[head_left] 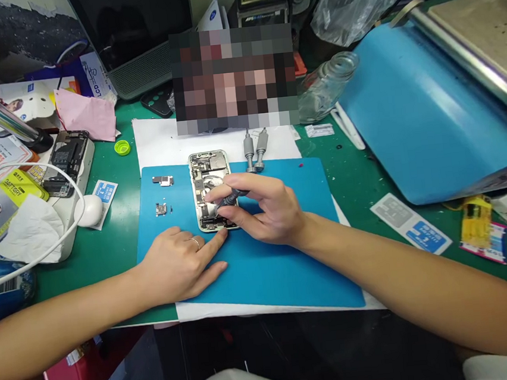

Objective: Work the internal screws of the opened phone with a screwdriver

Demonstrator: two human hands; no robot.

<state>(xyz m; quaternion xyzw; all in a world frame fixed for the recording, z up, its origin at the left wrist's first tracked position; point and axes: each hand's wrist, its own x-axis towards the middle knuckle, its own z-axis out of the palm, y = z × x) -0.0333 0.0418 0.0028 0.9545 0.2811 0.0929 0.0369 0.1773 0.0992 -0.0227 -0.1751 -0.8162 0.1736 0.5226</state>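
An opened smartphone [201, 196] lies on the blue work mat [261, 267], its inner boards and parts exposed. In my right hand [270, 206] is a small dark screwdriver [231, 198], gripped between thumb and fingers and slanted over the phone's middle. Its tip is too small to make out. My left hand [177, 264] rests on the mat, index finger stretched to the phone's bottom edge, thumb apart, other fingers bent, nothing held. Left of the phone lie a small metal part [163, 181] and another small component [161, 209], with tiny bits beside it.
Two grey screwdrivers [248, 148] stand just behind the phone. A glass jar [328, 84] leans at the back right, near a large blue sheet [426, 119]. On the left are another opened phone [68, 163], a white cable [76, 189] and a green cap [122, 147].
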